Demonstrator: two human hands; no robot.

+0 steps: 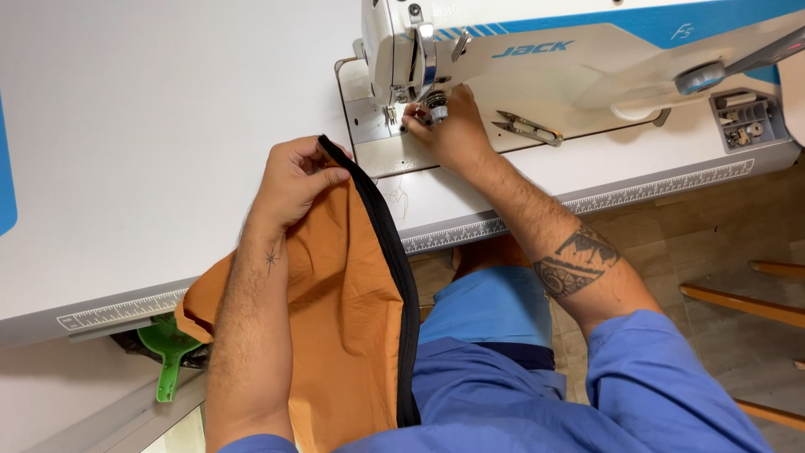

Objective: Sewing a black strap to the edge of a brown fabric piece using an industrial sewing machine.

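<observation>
I am looking down from the head view at a white desk (168, 168) carrying a white and blue sewing machine (520, 50) at the far right. The left hand (293, 180) is gripping an orange fabric piece (344, 310) near its far edge, the fingers (323, 178) clenched over the fabric beside its black zipper band (394, 252). The fabric is hanging from that hand over the near edge of the desk and is draping down toward the person's lap, the zipper band running along its right side. The right hand (449, 126) is reaching to the needle area of the machine, its fingers (412, 117) pinching at a small metal part under the machine head (what exactly they are holding I cannot tell, since it is too small and partly hidden). A pair of metal thread snips (527, 127) is lying on the machine bed just right of that hand. A small parts tray (746, 117) is sitting at the far right of the machine. A printed ruler strip (587, 203) is running along the near edge of the desk. A green plastic tool (168, 352) is hanging below the desk edge at the near left.
</observation>
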